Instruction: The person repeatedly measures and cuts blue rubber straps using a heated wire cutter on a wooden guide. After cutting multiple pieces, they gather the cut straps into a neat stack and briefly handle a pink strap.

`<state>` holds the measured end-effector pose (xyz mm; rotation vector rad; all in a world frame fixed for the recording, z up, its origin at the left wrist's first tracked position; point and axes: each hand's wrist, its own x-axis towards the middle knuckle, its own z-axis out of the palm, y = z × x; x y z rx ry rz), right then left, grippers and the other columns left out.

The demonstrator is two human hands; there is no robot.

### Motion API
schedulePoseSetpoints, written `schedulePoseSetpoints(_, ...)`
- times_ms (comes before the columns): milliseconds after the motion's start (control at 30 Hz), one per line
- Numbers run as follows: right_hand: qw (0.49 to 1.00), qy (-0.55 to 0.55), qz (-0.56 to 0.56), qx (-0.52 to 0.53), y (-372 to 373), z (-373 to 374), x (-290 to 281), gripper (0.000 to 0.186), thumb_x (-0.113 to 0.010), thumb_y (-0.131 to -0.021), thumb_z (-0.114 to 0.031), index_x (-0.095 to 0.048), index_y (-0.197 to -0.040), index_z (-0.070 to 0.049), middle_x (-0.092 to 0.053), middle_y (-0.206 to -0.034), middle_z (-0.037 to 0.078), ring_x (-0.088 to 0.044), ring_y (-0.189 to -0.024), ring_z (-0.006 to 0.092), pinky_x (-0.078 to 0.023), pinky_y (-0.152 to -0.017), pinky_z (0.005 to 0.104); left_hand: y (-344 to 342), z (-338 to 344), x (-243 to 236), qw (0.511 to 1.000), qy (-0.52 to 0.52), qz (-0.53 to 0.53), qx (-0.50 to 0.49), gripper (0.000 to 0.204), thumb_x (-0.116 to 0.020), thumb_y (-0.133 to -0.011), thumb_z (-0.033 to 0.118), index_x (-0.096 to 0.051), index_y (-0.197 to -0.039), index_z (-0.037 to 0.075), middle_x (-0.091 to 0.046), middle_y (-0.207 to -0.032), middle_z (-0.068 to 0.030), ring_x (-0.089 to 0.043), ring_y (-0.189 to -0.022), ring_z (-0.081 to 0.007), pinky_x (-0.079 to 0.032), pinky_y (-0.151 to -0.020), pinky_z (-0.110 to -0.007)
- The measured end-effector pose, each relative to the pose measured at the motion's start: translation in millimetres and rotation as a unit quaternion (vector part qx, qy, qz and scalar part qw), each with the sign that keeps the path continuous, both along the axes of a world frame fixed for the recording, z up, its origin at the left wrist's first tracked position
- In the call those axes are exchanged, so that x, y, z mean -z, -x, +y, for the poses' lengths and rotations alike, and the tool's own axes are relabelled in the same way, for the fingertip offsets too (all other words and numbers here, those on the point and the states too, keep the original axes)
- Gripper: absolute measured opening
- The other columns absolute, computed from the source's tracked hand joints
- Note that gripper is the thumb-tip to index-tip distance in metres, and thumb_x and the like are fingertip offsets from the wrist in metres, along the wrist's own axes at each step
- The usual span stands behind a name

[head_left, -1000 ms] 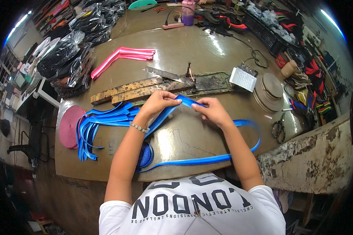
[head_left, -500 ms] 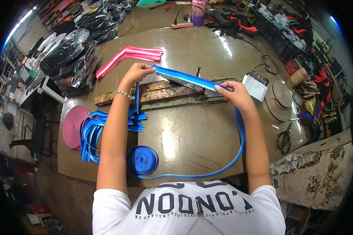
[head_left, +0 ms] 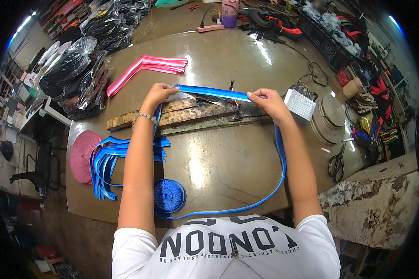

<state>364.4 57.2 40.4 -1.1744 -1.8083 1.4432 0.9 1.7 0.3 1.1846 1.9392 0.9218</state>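
Observation:
Blue webbing strap (head_left: 213,92) is stretched nearly level between my two hands, above a dark, worn wooden bar. My left hand (head_left: 160,95) pinches one end of the span, and a strap tail hangs below that wrist. At the other end, my right hand (head_left: 268,104) grips it between thumb and fingers. From there the strap loops down to a blue webbing roll (head_left: 169,196) at the table's near edge. A bundle of cut blue straps (head_left: 114,156) lies left of my left forearm. The wooden bar (head_left: 191,112) has a small upright metal piece (head_left: 232,85) on it.
Pink straps (head_left: 146,65) lie beyond my left hand, beside plastic-wrapped black goods (head_left: 70,76). A pink webbing roll (head_left: 84,157) rests at the left edge. On the right are a white gridded block (head_left: 300,104), beige webbing rolls (head_left: 328,120) and scissors (head_left: 336,166).
Both hands have come slightly nearer to me with the strap, lowering its left end most. The stretched strap now lies more level. The view has shifted slightly.

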Motion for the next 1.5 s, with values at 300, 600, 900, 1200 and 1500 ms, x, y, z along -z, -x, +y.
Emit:
schedulePoseSetpoints(300,0.997,0.064,-0.034,-0.004,-5,0,40,0.029,-0.071,-0.079,-0.035,-0.064,-0.078,-0.006,-0.049,-0.061,-0.006,-0.039,-0.054,0.0042,-0.027,-0.048,0.0216,1,0,1,1.0,0.002,-0.001,0.009,0.038,-0.075,-0.076,0.035,-0.07,-0.089,-0.001,-0.053,-0.064,0.001,-0.042,-0.052,-0.0068,-0.032,-0.048,-0.022)
schedulePoseSetpoints(600,0.997,-0.003,-0.082,-0.003,-4,1,44,0.036,-0.07,-0.079,-0.036,-0.066,-0.081,0.0,-0.059,-0.072,0.001,-0.05,-0.068,0.0098,-0.04,-0.065,0.0257,6,8,7,0.999,-0.005,0.051,0.009,0.038,-0.076,-0.074,0.033,-0.07,-0.088,-0.001,-0.063,-0.072,-0.0047,-0.046,-0.054,-0.0096,-0.037,-0.049,-0.025)
schedulePoseSetpoints(900,0.972,-0.178,-0.152,-0.014,-11,-4,46,0.03,-0.069,-0.08,-0.029,-0.064,-0.078,0.001,-0.061,-0.069,0.005,-0.052,-0.064,0.0101,-0.041,-0.06,0.0269,-16,-6,16,0.957,-0.188,0.21,-0.066,0.036,-0.075,-0.072,0.029,-0.069,-0.098,0.004,-0.068,-0.081,-0.0151,-0.065,-0.076,-0.0224,-0.05,-0.07,-0.035)
schedulePoseSetpoints(1200,0.97,-0.235,0.036,0.039,9,-54,-51,0.025,-0.064,-0.084,-0.022,-0.065,-0.094,0.002,-0.064,-0.068,0.005,-0.06,-0.062,0.0088,-0.046,-0.057,0.0237,12,-137,-101,0.966,-0.195,0.171,-0.007,0.03,-0.064,-0.085,0.025,-0.066,-0.099,-0.001,-0.066,-0.073,-0.0075,-0.058,-0.058,-0.0113,-0.047,-0.052,-0.027)
schedulePoseSetpoints(1500,0.974,-0.222,-0.035,0.017,178,-19,-3,0.023,-0.067,-0.077,-0.017,-0.069,-0.091,0.001,-0.067,-0.071,0.012,-0.063,-0.062,0.0127,-0.049,-0.06,0.0276,45,-213,-44,0.89,0.006,0.444,-0.1,0.047,-0.067,-0.077,0.04,-0.065,-0.108,0.005,-0.063,-0.108,-0.0191,-0.06,-0.1,-0.0327,-0.045,-0.087,-0.042)
